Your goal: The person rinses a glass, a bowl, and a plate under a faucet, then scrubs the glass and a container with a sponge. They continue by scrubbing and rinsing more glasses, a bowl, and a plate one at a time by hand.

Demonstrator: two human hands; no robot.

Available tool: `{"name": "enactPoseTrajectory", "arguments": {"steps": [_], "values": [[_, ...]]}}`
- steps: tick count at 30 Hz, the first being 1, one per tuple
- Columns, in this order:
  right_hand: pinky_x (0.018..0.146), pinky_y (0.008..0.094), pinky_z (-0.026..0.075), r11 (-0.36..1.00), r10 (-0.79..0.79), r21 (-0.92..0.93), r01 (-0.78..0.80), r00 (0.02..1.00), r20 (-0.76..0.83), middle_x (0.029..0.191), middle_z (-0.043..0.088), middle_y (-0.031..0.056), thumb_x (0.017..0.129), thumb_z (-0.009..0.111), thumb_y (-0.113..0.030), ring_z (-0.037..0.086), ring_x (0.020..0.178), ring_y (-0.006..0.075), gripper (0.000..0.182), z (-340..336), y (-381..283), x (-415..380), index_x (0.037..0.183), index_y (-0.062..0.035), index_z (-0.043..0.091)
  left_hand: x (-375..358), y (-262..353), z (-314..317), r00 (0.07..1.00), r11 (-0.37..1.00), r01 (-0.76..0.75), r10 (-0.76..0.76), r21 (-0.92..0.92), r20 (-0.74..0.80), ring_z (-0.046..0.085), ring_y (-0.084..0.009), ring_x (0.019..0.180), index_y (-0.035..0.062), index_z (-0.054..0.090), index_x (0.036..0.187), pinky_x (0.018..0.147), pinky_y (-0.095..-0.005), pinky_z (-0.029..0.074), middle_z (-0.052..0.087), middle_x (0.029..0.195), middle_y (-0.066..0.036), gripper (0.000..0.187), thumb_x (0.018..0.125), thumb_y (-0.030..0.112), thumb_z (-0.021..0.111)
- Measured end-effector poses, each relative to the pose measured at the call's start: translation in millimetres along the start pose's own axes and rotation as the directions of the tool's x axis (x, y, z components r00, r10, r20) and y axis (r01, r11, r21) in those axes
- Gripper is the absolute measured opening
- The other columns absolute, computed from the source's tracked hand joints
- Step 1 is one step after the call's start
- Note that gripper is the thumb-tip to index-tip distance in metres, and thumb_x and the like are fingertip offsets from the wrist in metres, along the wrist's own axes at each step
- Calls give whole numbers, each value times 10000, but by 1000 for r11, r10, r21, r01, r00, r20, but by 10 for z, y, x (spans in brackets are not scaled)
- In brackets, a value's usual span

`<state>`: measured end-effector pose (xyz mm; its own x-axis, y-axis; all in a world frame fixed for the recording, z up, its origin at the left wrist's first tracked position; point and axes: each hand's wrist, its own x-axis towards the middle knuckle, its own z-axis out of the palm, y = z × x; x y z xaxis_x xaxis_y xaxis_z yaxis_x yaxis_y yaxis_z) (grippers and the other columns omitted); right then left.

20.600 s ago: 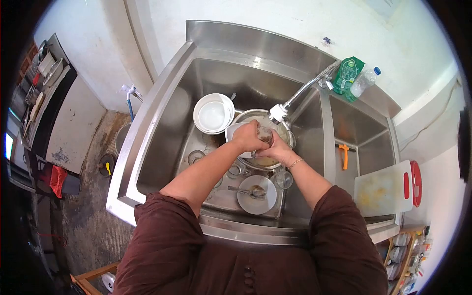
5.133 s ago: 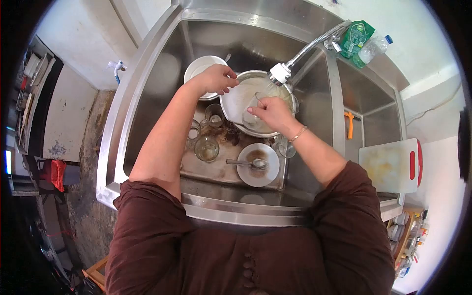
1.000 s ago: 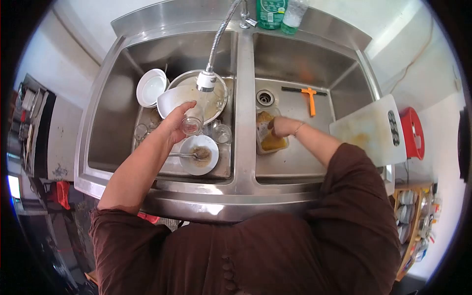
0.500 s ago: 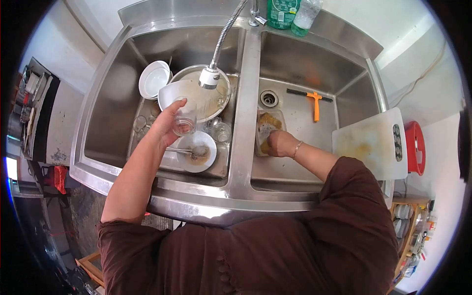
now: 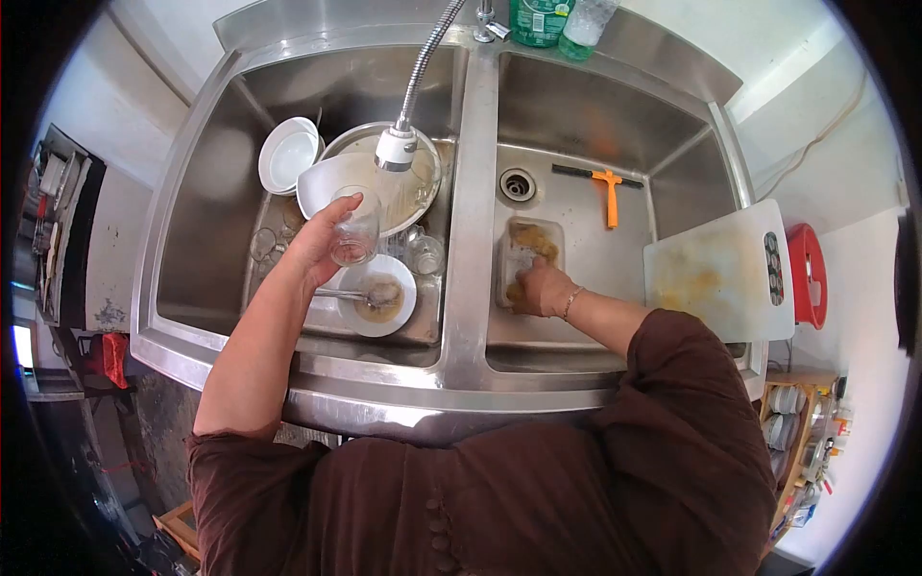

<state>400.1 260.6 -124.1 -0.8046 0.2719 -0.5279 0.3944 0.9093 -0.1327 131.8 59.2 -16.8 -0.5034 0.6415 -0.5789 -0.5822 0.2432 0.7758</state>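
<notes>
My left hand [image 5: 315,242] is wrapped round a clear drinking glass [image 5: 359,230], held tilted over the left basin beneath the white tap head [image 5: 396,149]. Below the glass, a white bowl [image 5: 384,322] holds cloudy liquid and cutlery [image 5: 344,294]. In the right basin, my right hand [image 5: 544,288] reaches into a clear plastic container [image 5: 560,248] with white suds and something yellow-brown inside. Its fingers curl downward, and I cannot tell what they grip.
A large round basin [image 5: 434,192], stacked white bowls [image 5: 288,158] and several glasses [image 5: 424,253] sit in the left basin. An orange squeegee [image 5: 611,197] lies right of the drain [image 5: 517,184]. A cutting board [image 5: 715,274] leans over the right rim. Green bottles [image 5: 540,21] stand behind.
My right hand has shifted slightly toward the container's near end, showing more of its inside. The glass stays in my left hand under the tap. The whole view has shifted a little.
</notes>
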Motion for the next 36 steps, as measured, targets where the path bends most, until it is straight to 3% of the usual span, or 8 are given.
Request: {"name": "enactPoseTrajectory", "arguments": {"steps": [7, 14, 17, 22, 25, 28, 31, 36], "values": [[803, 398, 454, 999, 46, -9, -46, 949, 311, 891, 611, 218, 672, 627, -565, 566, 885, 366, 606, 212, 329, -112, 890, 0, 626, 30, 14, -106, 999, 999, -34, 34, 9, 3, 530, -166, 786, 67, 465, 1136, 581, -272, 437, 528, 949, -75, 508, 758, 354, 645], [772, 400, 469, 998, -41, 49, 31, 977, 210, 844, 631, 196, 659, 625, -560, 599, 846, 350, 578, 240, 748, -699, 878, -26, 650, 54, 3, -118, 999, 998, -32, 33, 47, -15, 523, -173, 762, 62, 449, 1156, 594, -274, 440, 523, 942, -89, 553, 742, 366, 653], [781, 387, 464, 991, 71, 85, -101, 952, 298, 839, 628, 198, 640, 636, -569, 603, 832, 339, 571, 216, 918, -837, 859, -42, 656, 9, 27, -93, 1000, 999, -29, 29, 44, 0, 524, -180, 757, 55, 442, 1163, 611, -280, 441, 525, 920, -106, 562, 744, 365, 651], [747, 375, 476, 986, 110, 36, -164, 791, 602, 803, 631, 188, 640, 646, -543, 617, 796, 300, 576, 178, 1200, -1021, 777, 17, 640, 45, 16, -137, 1000, 999, -19, 19, 29, 16, 528, -189, 738, 48, 437, 1167, 635, -294, 442, 528, 888, -131, 564, 748, 363, 646], [759, 376, 483, 838, 287, 221, -500, 746, 600, 800, 635, 187, 603, 672, -513, 621, 813, 289, 627, 163, 1301, -1075, 841, 64, 613, 7, 28, -109, 1000, 999, -23, 23, 39, 15, 530, -191, 723, 45, 437, 1163, 623, -286, 443, 529, 885, -131, 553, 755, 358, 640], [785, 371, 486, 810, 427, 228, -540, 810, 403, 869, 631, 207, 547, 707, -487, 618, 861, 290, 710, 33, 1124, -1167, 953, 82, 582, -32, 39, -62, 999, 999, -42, 43, 24, -19, 533, -181, 714, 38, 438, 1157, 598, -275, 443, 531, 875, -121, 541, 760, 346, 637], [794, 371, 489, 952, 291, 33, -304, 936, 199, 937, 617, 225, 510, 727, -478, 610, 900, 296, 797, 415, 1309, -1068, 1034, 95, 544, 14, 23, -113, 1000, 1000, -14, 13, 18, 26, 535, -170, 721, 34, 439, 1154, 591, -268, 443, 536, 868, -110, 533, 763, 337, 635], [792, 382, 483, 954, 293, -59, -294, 876, 382, 1007, 603, 220, 524, 733, -410, 591, 939, 332, 707, 519, 1362, -936, 1038, 42, 551, -3, 59, -119, 999, 998, -43, 43, 46, 1, 541, -169, 731, 41, 449, 1149, 611, -270, 446, 546, 872, -100, 519, 765, 338, 632]]}}
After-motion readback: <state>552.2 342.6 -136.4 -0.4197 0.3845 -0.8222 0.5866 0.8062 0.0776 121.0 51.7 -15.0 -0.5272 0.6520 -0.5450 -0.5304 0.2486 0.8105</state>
